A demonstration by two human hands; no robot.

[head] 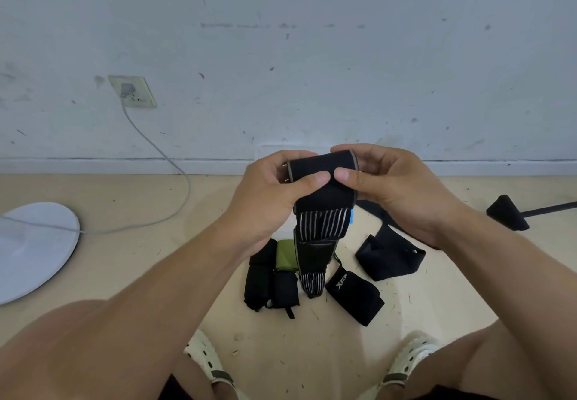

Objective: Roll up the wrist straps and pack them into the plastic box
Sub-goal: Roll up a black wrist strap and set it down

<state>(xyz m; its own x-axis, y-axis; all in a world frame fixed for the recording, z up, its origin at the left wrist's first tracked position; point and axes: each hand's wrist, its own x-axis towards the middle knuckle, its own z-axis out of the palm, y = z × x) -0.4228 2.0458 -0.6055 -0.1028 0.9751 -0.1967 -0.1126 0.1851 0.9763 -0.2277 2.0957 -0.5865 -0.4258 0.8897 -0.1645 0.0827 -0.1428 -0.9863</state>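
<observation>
1. A white round base (34, 250) lies on the floor at far left, its grey cable (162, 162) running up to a wall socket (132, 91).
2. The left hand (268, 193) pinches the upper end of a black striped wrist strap (321, 212), thumb on top.
3. The strap hangs down toward rolled straps (271, 278) on the floor.
4. The right hand (390, 184) grips the same end, thumb beside the left thumb.
5. A loose black strap (387, 256) lies below the right wrist.

Person: bare forearms, no sleeves; bare knees. Footwear: cream perforated clogs (204, 357), olive-green heel straps (222, 375). Dark shorts' hem just below the clogs, at the frame's bottom edge.
</observation>
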